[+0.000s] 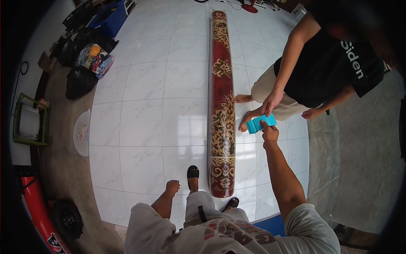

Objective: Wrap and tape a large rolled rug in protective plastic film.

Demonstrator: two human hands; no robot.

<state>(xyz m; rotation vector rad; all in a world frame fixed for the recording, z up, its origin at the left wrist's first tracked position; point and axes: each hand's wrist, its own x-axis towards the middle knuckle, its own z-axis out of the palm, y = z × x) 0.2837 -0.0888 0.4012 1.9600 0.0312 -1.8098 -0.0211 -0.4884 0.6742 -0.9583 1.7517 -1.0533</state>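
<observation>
Out to the right, my right hand (270,134) grips a flat turquoise block-like object (256,125) with the thumb on top; its exact kind I cannot make out. A co-worker's hand (272,101) reaches down and touches the far edge of the same object. My left hand (172,187) hangs low at my left side, fingers loosely curled and nothing seen in them. Between my legs and the far end of the floor lies a long rolled carpet (222,84), red with gold and dark floral patterns, wrapped in clear plastic.
The co-worker in a black shirt (334,63) stands barefoot right of the carpet. Black bags (80,82) and a blue bin (111,21) line the far left. A green-framed item (31,120) and a red vehicle with a black wheel (67,218) stand left. Flooring is white tile (141,122).
</observation>
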